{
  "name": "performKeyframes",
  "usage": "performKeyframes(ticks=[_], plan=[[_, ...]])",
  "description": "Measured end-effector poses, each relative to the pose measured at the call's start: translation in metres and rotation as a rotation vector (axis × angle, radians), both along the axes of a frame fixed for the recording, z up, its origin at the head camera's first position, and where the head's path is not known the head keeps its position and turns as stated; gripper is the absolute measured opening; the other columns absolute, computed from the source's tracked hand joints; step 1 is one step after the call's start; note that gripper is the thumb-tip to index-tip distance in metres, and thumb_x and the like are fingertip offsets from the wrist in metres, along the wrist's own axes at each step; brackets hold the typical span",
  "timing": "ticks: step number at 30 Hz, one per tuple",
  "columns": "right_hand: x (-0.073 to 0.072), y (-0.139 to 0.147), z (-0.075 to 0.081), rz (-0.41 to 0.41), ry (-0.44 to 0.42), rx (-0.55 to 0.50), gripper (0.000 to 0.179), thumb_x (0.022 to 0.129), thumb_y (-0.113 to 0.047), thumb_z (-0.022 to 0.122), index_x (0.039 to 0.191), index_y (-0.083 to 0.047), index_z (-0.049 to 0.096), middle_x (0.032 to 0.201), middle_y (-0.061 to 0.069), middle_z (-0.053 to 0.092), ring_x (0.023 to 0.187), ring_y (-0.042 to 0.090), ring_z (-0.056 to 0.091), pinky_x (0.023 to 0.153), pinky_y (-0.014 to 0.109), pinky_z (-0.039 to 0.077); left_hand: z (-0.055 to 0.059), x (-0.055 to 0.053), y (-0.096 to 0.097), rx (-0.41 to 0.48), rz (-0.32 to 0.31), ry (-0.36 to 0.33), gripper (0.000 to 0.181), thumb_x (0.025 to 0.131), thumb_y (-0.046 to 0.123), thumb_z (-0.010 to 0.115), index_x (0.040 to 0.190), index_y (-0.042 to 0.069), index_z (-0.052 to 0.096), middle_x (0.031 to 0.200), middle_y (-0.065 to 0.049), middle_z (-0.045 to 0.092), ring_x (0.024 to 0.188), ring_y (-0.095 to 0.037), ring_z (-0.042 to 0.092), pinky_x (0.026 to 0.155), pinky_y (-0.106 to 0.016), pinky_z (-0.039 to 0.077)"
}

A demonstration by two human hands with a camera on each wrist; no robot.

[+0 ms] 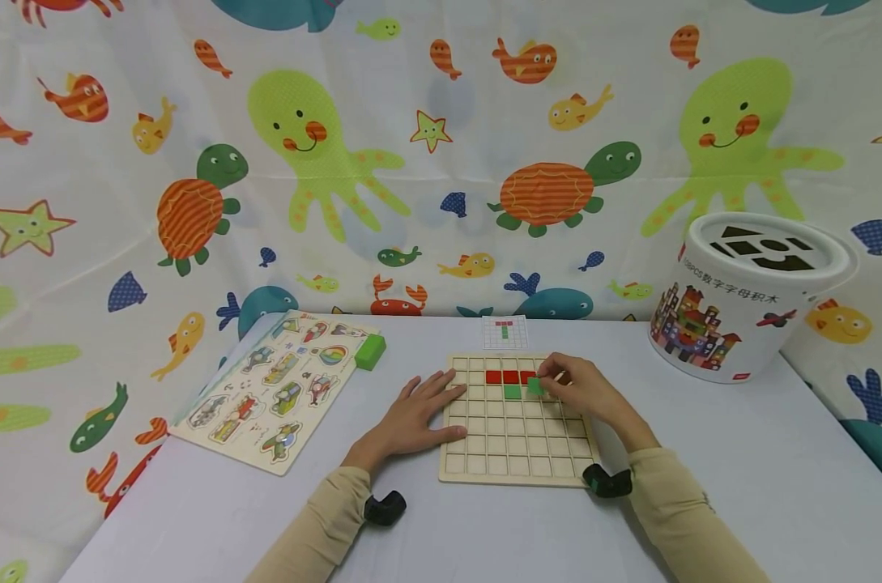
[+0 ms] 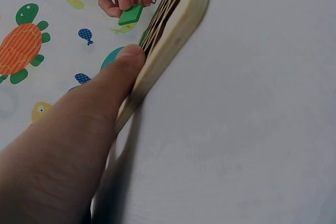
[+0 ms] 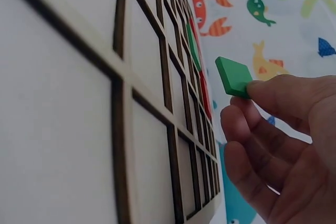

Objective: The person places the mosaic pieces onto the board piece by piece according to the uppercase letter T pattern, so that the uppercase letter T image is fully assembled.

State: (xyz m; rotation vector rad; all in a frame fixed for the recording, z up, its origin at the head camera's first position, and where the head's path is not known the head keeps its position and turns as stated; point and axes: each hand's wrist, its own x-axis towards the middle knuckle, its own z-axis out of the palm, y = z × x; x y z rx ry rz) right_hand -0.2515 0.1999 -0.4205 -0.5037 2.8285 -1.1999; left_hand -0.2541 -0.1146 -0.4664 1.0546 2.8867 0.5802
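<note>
A wooden grid board (image 1: pixel 484 465) lies flat on the white table. My left hand (image 1: pixel 411 414) rests at its left side, fingers spread and reaching onto the edge; in the left wrist view the thumb (image 2: pixel 123 69) lies against the board's rim. Between thumb and fingertips, my right hand (image 1: pixel 586 395) pinches a square green tile (image 3: pixel 234 77), held over the board's upper right part. Three red tiles (image 1: pixel 510 377) sit side by side in one row of the grid. Directly under the middle red one is another green tile (image 1: pixel 512 392).
Behind the board lies a small card (image 1: pixel 517 333) printed with a red and green grid pattern. To the left are a picture puzzle board (image 1: pixel 266 389) and a green block (image 1: pixel 371 353) at its upper right edge. A white bucket (image 1: pixel 739 300) stands at the back right.
</note>
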Motion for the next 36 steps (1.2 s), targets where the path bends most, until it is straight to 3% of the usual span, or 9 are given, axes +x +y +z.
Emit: performKeyframes(ticks=[10,20,30,36], plan=[[0.004,-0.010,0.001,0.056,0.010,0.039,0.005,0.092,-0.014,0.062,0.095,-0.010,0.062,0.093,0.004,0.064,0.077,0.015,0.054,0.069,0.025,0.048,0.001,-0.001,0.000,0.005,-0.001,0.000,0.072,0.086,0.064,0.050,0.147,0.031,0.033,0.159,0.002,0.019,0.148,-0.017,0.014,0.118,-0.050,0.009],[0.008,-0.020,0.002,0.098,-0.060,0.017,0.006,0.092,-0.013,0.061,0.096,-0.009,0.061,0.089,0.004,0.063,0.071,0.013,0.057,0.065,0.021,0.052,-0.001,-0.001,0.000,0.007,-0.003,0.002,0.072,0.086,0.065,0.049,0.148,0.031,0.032,0.159,0.003,0.019,0.148,-0.017,0.014,0.118,-0.050,0.009],[0.009,-0.024,-0.004,0.135,-0.007,0.065,0.005,0.091,-0.016,0.063,0.093,-0.011,0.062,0.084,-0.002,0.063,0.070,0.010,0.054,0.064,0.022,0.047,-0.001,-0.001,-0.001,0.007,-0.007,-0.002,0.072,0.086,0.064,0.050,0.148,0.031,0.032,0.159,0.003,0.018,0.148,-0.018,0.014,0.118,-0.050,0.009],[0.008,-0.027,-0.007,0.122,-0.023,0.085,0.005,0.091,-0.019,0.064,0.091,-0.014,0.062,0.083,-0.004,0.062,0.071,0.012,0.052,0.063,0.023,0.045,-0.001,-0.001,-0.001,0.001,-0.007,-0.003,0.072,0.087,0.065,0.049,0.148,0.031,0.032,0.159,0.003,0.018,0.148,-0.018,0.014,0.118,-0.050,0.009]])
